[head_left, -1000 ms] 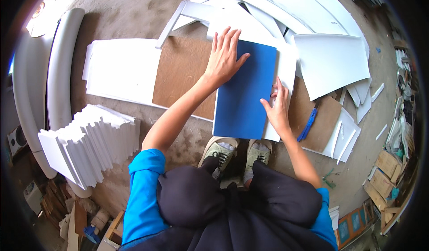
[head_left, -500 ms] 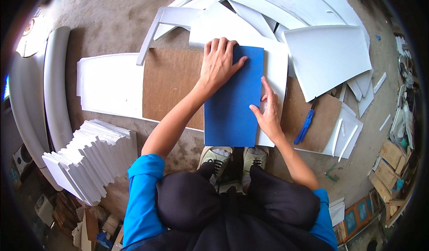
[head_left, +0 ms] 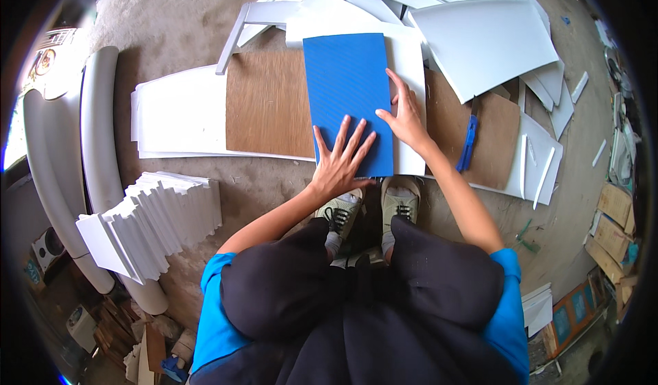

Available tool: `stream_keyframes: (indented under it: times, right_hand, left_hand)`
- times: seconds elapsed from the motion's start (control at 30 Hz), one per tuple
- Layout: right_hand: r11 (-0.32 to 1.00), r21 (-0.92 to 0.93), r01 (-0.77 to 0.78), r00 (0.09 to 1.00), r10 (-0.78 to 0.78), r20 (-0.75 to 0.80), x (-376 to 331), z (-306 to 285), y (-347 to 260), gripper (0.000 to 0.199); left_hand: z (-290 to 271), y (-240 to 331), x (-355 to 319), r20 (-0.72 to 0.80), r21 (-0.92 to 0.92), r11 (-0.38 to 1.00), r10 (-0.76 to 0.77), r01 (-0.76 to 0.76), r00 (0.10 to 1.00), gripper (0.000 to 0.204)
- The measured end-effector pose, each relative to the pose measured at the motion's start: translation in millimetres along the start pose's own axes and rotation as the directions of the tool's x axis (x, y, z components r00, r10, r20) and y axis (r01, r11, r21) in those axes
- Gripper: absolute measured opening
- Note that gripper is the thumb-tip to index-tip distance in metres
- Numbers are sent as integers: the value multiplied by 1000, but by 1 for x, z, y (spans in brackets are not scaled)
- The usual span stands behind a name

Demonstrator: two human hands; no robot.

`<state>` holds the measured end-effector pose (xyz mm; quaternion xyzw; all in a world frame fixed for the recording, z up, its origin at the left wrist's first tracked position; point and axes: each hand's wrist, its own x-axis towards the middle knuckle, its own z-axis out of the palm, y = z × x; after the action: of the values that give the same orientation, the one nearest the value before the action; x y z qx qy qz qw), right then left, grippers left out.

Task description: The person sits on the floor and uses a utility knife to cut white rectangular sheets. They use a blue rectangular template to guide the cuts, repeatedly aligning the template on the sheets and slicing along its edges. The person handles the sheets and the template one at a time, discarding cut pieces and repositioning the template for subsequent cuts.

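Note:
A blue rectangular board [head_left: 346, 77] lies over a white sheet [head_left: 410, 138] in front of my feet. My left hand [head_left: 337, 166] rests flat on the board's near end, fingers spread. At the board's right edge is my right hand [head_left: 406, 118], its thumb over the blue surface and its fingers apart and slightly bent along the edge. A brown wooden board [head_left: 267, 104] shows to the left underneath. To the right, a blue-handled cutter [head_left: 469, 142] lies on another brown board [head_left: 499, 138], its far tip partly hidden by a white sheet.
White cut sheets [head_left: 486, 42] are heaped at the far right. A stack of white pieces [head_left: 154, 220] stands at the left, near large white rolls [head_left: 103, 125]. Thin white offcuts [head_left: 543, 178] lie at the right. Wooden scraps [head_left: 613, 224] are piled at the right edge.
My left hand has moved from the blue board's far end to its near end, spreading its fingers. The right hand stays by the right edge. The whole view has shifted, with things higher in it.

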<state>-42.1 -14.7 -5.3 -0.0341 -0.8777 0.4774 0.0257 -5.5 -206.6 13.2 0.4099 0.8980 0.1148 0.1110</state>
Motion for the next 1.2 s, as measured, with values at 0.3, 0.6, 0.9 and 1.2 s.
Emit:
stream_keyframes:
  times: [0.3,0.6,0.9,1.2]
  right_hand:
    - [999,-17,-35,995,37,90,-2,-5,2,80]
    - [1000,-8,27,996,-26,80,-3,-3,5,78]
    - [1000,8,-28,991,27,134,-1,-5,1,78]
    - [998,-38,44,986,-37,160,-2,-5,0,75]
  left_hand:
    - [-3,6,-3,-41,131,991,-20,26,999,99]
    - [2,-8,-11,-208,-84,990,-128,113,970,91]
    - [23,-35,-53,-299,-326,842,-523,430,798,82]
    - [39,-17,-68,-219,-392,830,-503,397,836,61]
